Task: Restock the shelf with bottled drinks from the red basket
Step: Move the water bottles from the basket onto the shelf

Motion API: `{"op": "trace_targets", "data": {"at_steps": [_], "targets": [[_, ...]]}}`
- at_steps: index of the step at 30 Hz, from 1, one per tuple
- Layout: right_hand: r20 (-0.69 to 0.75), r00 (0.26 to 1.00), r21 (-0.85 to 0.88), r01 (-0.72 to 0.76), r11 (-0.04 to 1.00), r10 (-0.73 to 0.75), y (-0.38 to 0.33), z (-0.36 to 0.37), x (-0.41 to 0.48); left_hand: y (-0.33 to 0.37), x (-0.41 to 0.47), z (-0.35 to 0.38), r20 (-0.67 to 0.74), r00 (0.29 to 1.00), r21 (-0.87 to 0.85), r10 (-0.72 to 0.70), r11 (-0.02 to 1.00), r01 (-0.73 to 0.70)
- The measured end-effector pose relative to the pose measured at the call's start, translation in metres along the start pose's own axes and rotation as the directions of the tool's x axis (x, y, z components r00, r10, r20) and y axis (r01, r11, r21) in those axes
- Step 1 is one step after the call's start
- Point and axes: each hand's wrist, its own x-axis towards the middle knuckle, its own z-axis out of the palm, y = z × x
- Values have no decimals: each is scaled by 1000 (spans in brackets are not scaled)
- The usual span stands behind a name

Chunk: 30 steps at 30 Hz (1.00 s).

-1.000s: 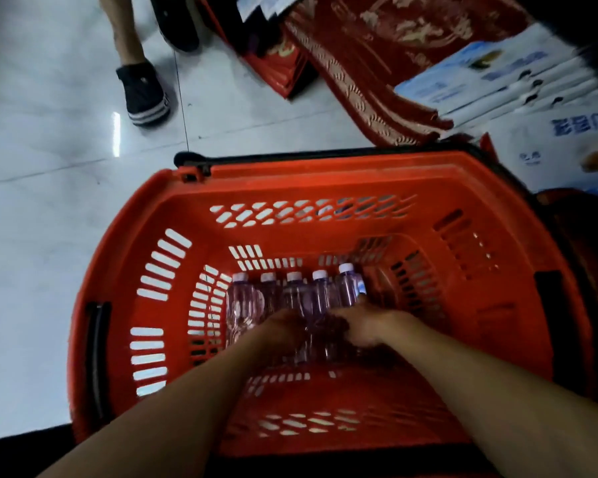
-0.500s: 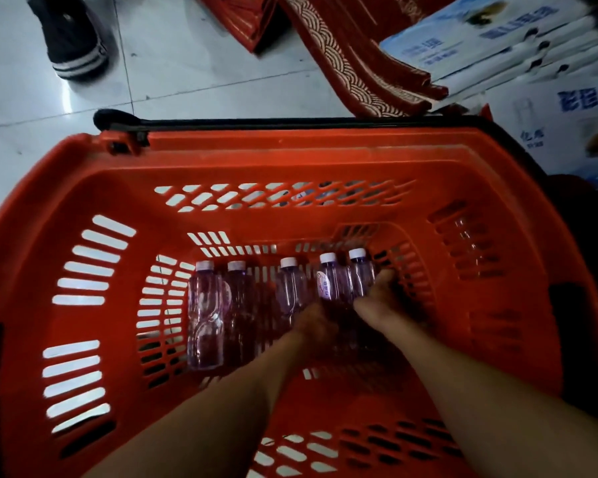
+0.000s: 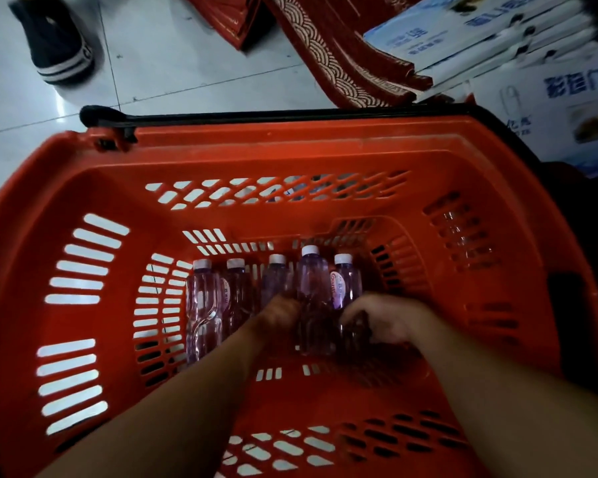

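The red basket [image 3: 290,157] stands on the floor below me with several clear, purple-tinted bottles with white caps lying side by side on its bottom. Two lie at the left [image 3: 204,305], untouched. My left hand [image 3: 280,317] curls round the lower part of the bottles in the middle; the bottle [image 3: 313,288] by its fingers sits a little higher than its neighbours. My right hand [image 3: 387,320] is curled over the lower half of the rightmost bottle [image 3: 346,288]. No shelf is in view.
The basket's black handle [image 3: 256,115] lies folded along its far rim. Beyond it are a white tiled floor, another person's dark shoe [image 3: 59,50], red patterned boxes [image 3: 342,63] and stacked white-and-blue cartons [image 3: 480,36] at the upper right.
The view has come closer to the basket. My right hand has drawn back from the basket's right wall onto the rightmost bottle, and the bottle next to it has risen slightly.
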Motion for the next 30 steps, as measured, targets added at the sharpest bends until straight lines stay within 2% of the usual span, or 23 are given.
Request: {"op": "trace_targets", "data": {"at_steps": [2,5,9,12,15,17,19,24,30], "targets": [[54,999,15,3,1000,-4,-6,6,-5,7,-12,-11,5,1000,-35,24,999,-24],[102,990,37,98,995,-101,-15,14,-19,16,-28,-17,61,998,-69,29,997,-25],[166,965,132,185,974,-206,-27,24,-49,35,-60,-25,50,997,-56,59,997,-56],[126,951,131,265,955,-282,-39,30,-88,53,-95,-24,200,970,-79,140,989,-126],[88,911,137,389,911,-402,-50,41,-138,78,-128,-24,179,950,57,257,961,-271],[50,875,177,467,866,-482,-51,49,-172,94,-156,-12,200,913,115,356,917,-383],[27,834,200,535,821,-551,-48,56,-204,104,-183,1,226,865,62,449,879,-472],[-4,704,245,689,682,-710,-22,76,-279,117,-260,41,159,749,16,644,757,-654],[77,491,286,823,491,-868,19,92,-349,113,-332,96,233,643,50,729,652,-757]]}}
